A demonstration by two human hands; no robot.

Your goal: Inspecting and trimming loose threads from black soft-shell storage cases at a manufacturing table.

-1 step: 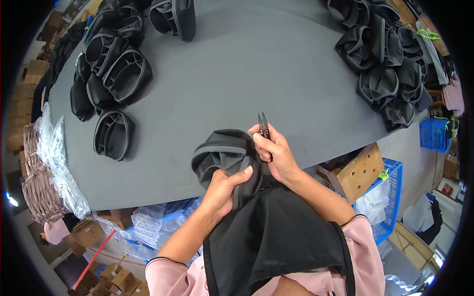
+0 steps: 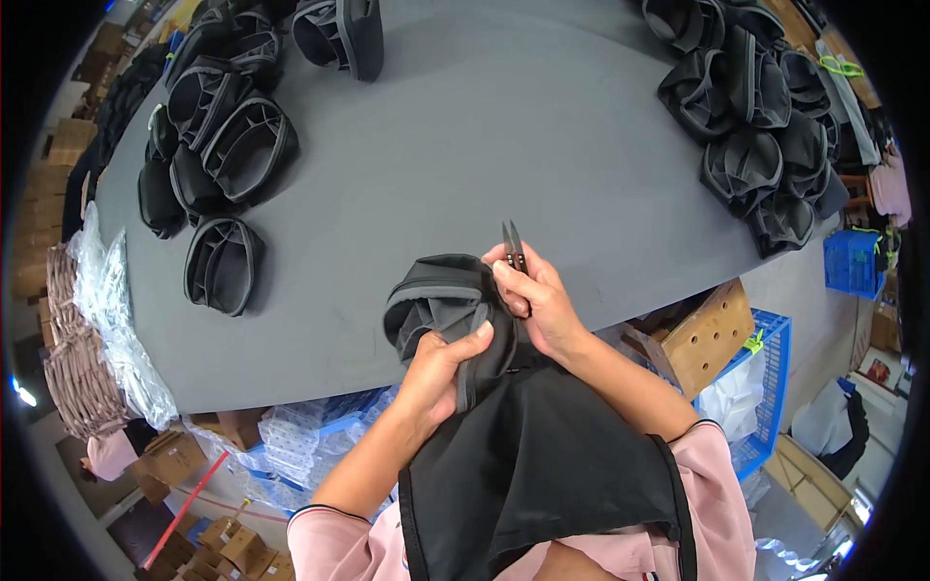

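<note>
My left hand (image 2: pixel 448 366) grips a black fabric pouch (image 2: pixel 436 281) with grey-edged seams, thumb pressed on its near side. The pouch's opening faces up and shows folded inner walls. In my right hand (image 2: pixel 539 298) is a pair of black thread snips (image 2: pixel 512 248), its two pointed blades upward and slightly apart. My right fingers are curled round the snips beside the pouch's right edge; whether they also touch the fabric is hard to tell. Both hands are at the near edge of a grey table (image 2: pixel 465 145), in front of my black apron.
Similar black pouches (image 2: pixel 247 150) are heaped at the left, with a single pouch (image 2: pixel 223 265) nearer me. More lie in a pile (image 2: pixel 741 169) at the right. Below the table are a wooden box (image 2: pixel 709 337), a blue crate (image 2: pixel 770 387) and plastic-wrapped packs (image 2: pixel 308 441).
The pouch has shifted very slightly to the right. My right hand and the snips have moved a touch to the left.
</note>
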